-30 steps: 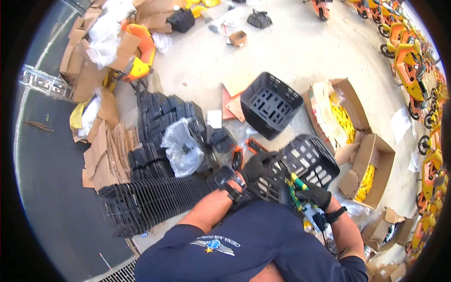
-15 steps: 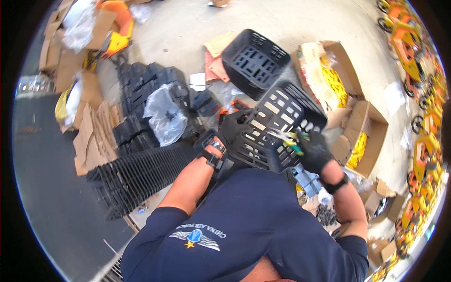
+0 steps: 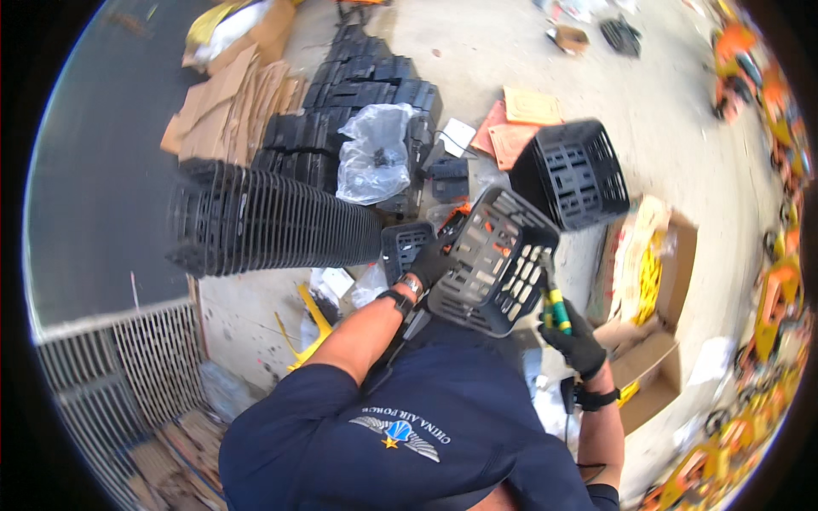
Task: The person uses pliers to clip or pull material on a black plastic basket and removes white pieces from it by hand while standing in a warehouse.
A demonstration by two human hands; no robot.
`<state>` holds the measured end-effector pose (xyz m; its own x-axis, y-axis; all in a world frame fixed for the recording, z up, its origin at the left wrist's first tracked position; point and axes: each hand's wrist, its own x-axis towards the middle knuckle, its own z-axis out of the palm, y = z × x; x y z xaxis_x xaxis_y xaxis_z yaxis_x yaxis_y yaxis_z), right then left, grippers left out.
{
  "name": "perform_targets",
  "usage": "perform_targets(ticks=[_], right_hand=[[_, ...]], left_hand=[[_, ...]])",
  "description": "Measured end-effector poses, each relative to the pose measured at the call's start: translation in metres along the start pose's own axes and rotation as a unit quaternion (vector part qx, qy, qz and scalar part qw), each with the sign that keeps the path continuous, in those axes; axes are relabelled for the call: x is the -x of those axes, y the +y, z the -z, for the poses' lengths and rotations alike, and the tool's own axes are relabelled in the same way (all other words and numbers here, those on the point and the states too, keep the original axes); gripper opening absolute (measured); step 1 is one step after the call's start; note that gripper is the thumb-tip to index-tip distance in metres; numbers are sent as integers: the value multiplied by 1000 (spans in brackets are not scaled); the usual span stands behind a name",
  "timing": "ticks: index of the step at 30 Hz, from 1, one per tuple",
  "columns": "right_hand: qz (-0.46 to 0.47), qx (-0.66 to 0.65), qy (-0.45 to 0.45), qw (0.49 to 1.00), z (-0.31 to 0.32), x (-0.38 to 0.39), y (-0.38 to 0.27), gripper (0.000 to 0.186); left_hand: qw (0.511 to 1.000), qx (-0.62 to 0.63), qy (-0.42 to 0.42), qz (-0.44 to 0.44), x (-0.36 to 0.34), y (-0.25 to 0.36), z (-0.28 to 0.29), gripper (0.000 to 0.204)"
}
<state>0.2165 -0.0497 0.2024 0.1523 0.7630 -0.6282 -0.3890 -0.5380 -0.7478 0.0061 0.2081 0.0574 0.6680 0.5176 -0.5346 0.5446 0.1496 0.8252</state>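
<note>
A black slotted plastic basket [image 3: 464, 294] lies tilted in front of my body. My left hand [image 3: 433, 261], in a black glove, is closed on the left side of this basket. In my gloved right hand [image 3: 579, 342] is a pair of pliers [image 3: 558, 310] with yellow-and-green handles. The jaws point upward beside the basket's right edge; whether they touch it I cannot tell. A second black basket [image 3: 588, 175] stands just beyond the first one. Under my left wrist, another small black basket-like part [image 3: 405, 244] shows partly.
To the left lies a long nested stack of black baskets [image 3: 290, 226]. Behind it are piled black boxes [image 3: 366, 94] with a clear plastic bag [image 3: 373, 162]. An open carton [image 3: 677, 264] of yellow parts stands at right. A yellow frame piece [image 3: 315, 332] lies on the floor.
The whole view has turned, so surroundings appear shifted. The pliers, earlier lying across the basket with jaws to the left, now point upward at its right edge. My left hand keeps its hold.
</note>
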Motion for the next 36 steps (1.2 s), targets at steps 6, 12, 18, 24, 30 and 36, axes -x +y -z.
perform_targets(ticks=[6, 12, 18, 24, 30, 36], right_hand=[[-23, -26, -203, 978, -71, -141, -71, 46], [-102, 54, -298, 947, -154, -274, -126, 41], [-122, 81, -350, 925, -212, -350, -141, 49], [-117, -47, -339, 933, -202, -359, -137, 58], [-22, -61, -203, 977, -135, -248, -165, 51], [-6, -17, -14, 1000, -47, -99, -110, 54]], left_hand=[[986, 112, 123, -13, 35, -85, -6, 65], [974, 176, 139, -13, 38, -97, 4, 76], [963, 103, 241, -69, 22, -112, 12, 64], [965, 100, 227, -83, 12, -121, 22, 59], [961, 252, 115, 3, -2, -58, 68, 48], [963, 210, 9, -169, -39, 6, 82, 59]])
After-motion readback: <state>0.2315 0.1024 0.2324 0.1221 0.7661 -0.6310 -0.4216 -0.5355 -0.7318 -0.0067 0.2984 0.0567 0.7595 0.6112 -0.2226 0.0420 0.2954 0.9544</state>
